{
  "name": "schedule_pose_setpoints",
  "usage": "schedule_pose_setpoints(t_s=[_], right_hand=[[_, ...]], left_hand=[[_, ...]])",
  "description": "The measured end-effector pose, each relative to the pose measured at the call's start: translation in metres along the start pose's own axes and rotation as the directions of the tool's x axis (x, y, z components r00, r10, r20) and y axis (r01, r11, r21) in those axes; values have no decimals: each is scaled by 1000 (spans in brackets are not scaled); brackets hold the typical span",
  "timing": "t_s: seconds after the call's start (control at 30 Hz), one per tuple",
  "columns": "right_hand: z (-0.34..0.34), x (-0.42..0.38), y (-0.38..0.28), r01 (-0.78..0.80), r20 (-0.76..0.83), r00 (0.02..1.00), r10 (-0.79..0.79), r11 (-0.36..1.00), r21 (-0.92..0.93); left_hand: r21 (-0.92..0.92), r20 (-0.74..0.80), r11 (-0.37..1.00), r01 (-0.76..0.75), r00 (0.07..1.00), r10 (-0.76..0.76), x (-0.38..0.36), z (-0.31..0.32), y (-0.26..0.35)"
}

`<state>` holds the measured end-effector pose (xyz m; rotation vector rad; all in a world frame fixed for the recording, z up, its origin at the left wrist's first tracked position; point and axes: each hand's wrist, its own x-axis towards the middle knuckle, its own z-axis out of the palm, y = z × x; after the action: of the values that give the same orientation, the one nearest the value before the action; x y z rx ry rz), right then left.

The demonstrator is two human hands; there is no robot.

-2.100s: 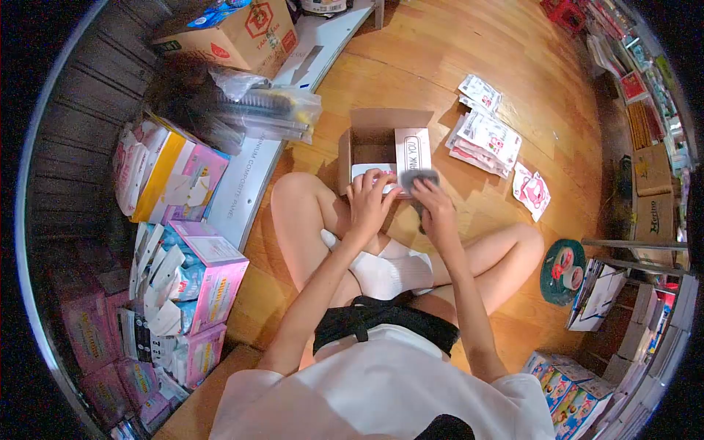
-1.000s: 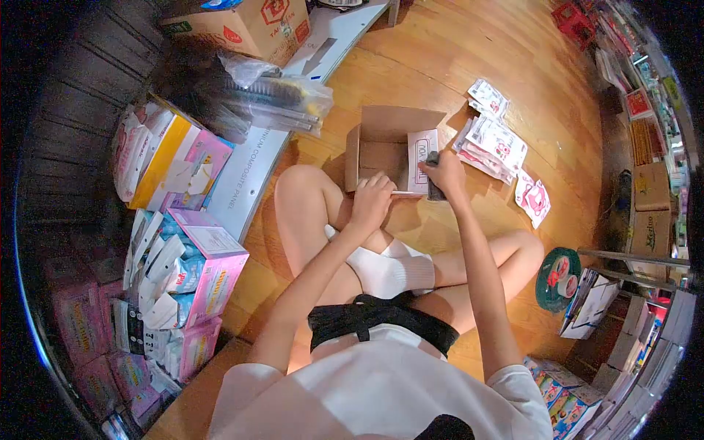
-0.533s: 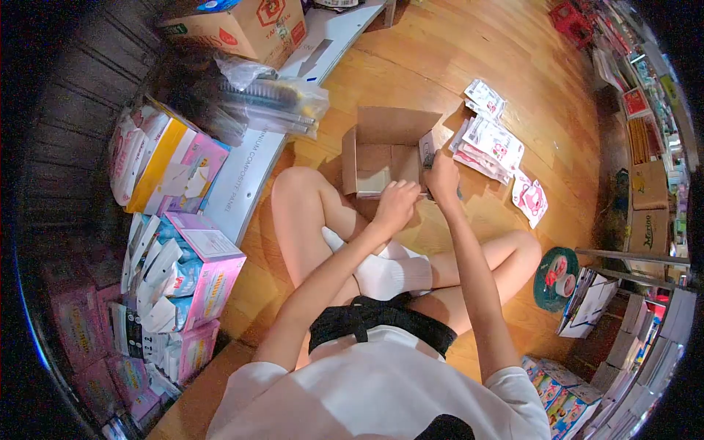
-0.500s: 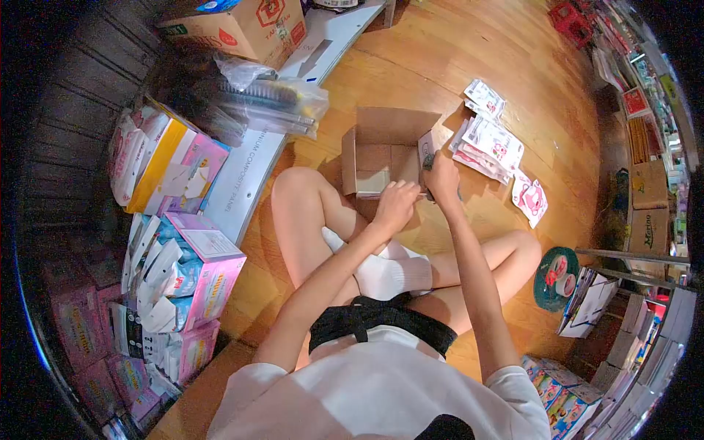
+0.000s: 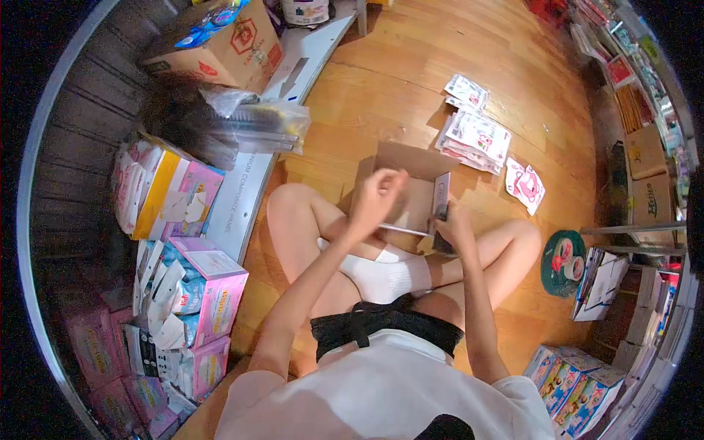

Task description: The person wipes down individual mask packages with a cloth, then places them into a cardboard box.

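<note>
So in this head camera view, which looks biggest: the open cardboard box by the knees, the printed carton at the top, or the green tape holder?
1. Printed carton, though the open cardboard box looks close in size.
2. Open cardboard box.
3. Green tape holder, clearly smallest.

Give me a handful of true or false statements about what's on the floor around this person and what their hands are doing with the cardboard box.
1. The cardboard box sits open on the wooden floor in front of the person's crossed legs. True.
2. The right hand is at the box's right side, by the white printed flap. True.
3. The left hand rests flat on the floor beside the box. False: it is raised over the box's opening.
4. A stack of printed packets lies on the floor beyond the box. True.
5. The green tape roll lies inside the box. False: it lies on the floor at the person's right, beyond the knee.
</note>
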<state>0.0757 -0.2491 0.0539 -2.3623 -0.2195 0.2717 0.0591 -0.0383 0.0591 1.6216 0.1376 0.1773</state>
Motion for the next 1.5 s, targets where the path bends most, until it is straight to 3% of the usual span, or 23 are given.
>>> schedule_pose_setpoints(t_s=[0.03, 0.1, 0.2, 0.27, 0.37, 0.4, 0.5, 0.6, 0.67, 0.77, 0.87, 0.93, 0.97, 1.0, 1.1, 1.2, 1.27, 1.4, 1.47, 1.5], right_hand=[[0, -4, 9, 8, 64, 998, -8, 1000, -10], [4, -16, 17, 13, 43, 999, -15, 998, 56], [-1, -34, 14, 11, 21, 1000, -13, 996, 88], [-16, -41, 4, 18, 12, 1000, -19, 995, 102], [-40, -46, 0, -144, 124, 984, 130, 982, 119], [-50, -46, -5, -122, 39, 992, 117, 978, 168], [-77, -46, -27, -55, -213, 969, 123, 952, 301], [-94, -33, -37, 12, -433, 878, 203, 896, 444], [-101, -21, -38, 77, -528, 797, 292, 818, 570], [-111, 0, -52, 270, -645, 741, 185, 799, 538], [-97, 19, -76, 244, -587, 799, 131, 821, 516], [-62, 37, -75, 237, -579, 808, -103, 958, 160], [-35, 48, -61, 280, -534, 816, -222, 959, 29], [-7, 58, -46, 332, -473, 814, -338, 938, -99], [45, 58, -32, 283, -350, 769, -535, 776, -564], [57, 63, -33, 258, -312, 856, -413, 863, -434], [54, 65, -67, 285, -104, 931, -350, 874, -393], [94, 80, -90, 534, -59, 823, -564, 806, -257], [86, 78, -87, 559, -26, 809, -588, 782, -277], [79, 76, -81, 573, -5, 800, -600, 767, -288]], left_hand=[[-51, 51, 989, 137, 990, -134, 9, -3, 9], [-130, 162, 905, 405, 909, -384, 25, -8, 25], [-259, 242, 773, 579, 814, -528, 40, -7, 26], [-199, 181, 855, 479, 875, -449, 43, 0, -3], [-221, 56, 880, 421, 906, -419, 34, 11, -7], [-248, 3, 876, 413, 905, -426, 31, 13, -3], [-331, 68, 795, 508, 854, -516, 34, 6, 7], [-462, 214, 664, 588, 801, -560, 51, -4, 3], [-460, 180, 734, 499, 862, -473, 49, -5, -1], [-446, 82, 799, 403, 908, -412, 31, -3, 0], [-470, -7, 814, 342, 920, -391, -1, 0, 2], [-489, -49, 797, 355, 901, -432, -13, 3, -20], [-521, -27, 766, 377, 889, -456, -18, 4, -22], [-546, -42, 758, 357, 892, -450, -19, 6, -27], [-639, -104, 707, 303, 877, -469, -17, 15, -34], [-648, -116, 719, 252, 900, -421, -18, 17, -42], [-667, -113, 705, 242, 902, -416, -21, 16, -45], [-684, -183, 695, 221, 870, -457, -21, 10, -46], [-715, -174, 661, 228, 858, -484, -23, 6, -42], [-638, -151, 726, 259, 882, -447, -24, 6, -59]])
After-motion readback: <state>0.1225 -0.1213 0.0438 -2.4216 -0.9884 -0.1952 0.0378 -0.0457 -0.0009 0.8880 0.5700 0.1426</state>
